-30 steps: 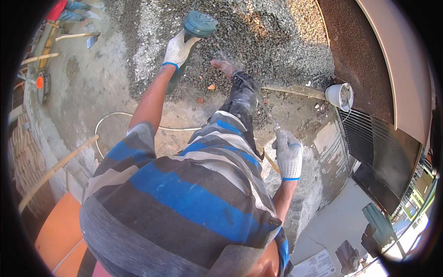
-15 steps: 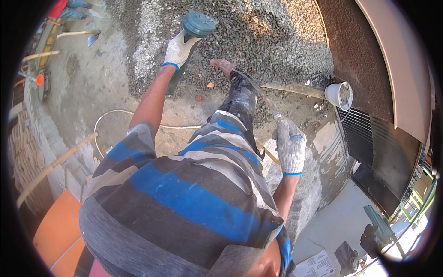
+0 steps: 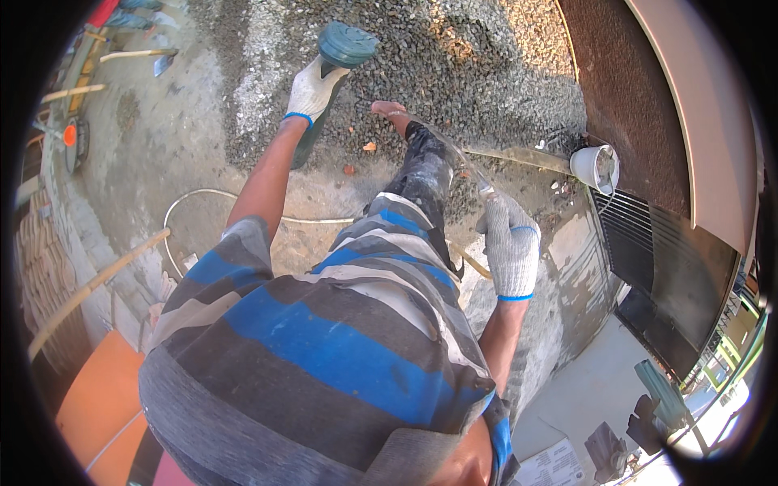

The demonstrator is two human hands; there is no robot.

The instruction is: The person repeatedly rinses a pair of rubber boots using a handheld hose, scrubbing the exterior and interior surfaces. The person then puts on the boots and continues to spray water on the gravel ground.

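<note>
My left hand (image 3: 311, 91), in a white knit glove with a blue cuff, grips a dark green rubber boot (image 3: 347, 45) held out ahead. The boot's shaft hangs down beside my forearm, partly hidden by it. On the right, my other gloved hand (image 3: 512, 247) is closed round the end of a hose (image 3: 485, 189). A thin streak of water seems to run from the hose tip up and left, past my dark trouser leg (image 3: 425, 166). My bare foot (image 3: 391, 109) rests at the edge of the gravel.
Grey gravel (image 3: 486, 89) spreads ahead. A white bucket (image 3: 583, 165) stands at right near a metal grate (image 3: 626, 239). A pale hose (image 3: 243, 197) curves over the concrete; wooden-handled tools (image 3: 134, 55) lie at far left. Part of another person (image 3: 130, 18) shows at top left.
My right hand has risen slightly with the hose end, and the water streak has shifted with it. My left hand and the boot have moved a little left.
</note>
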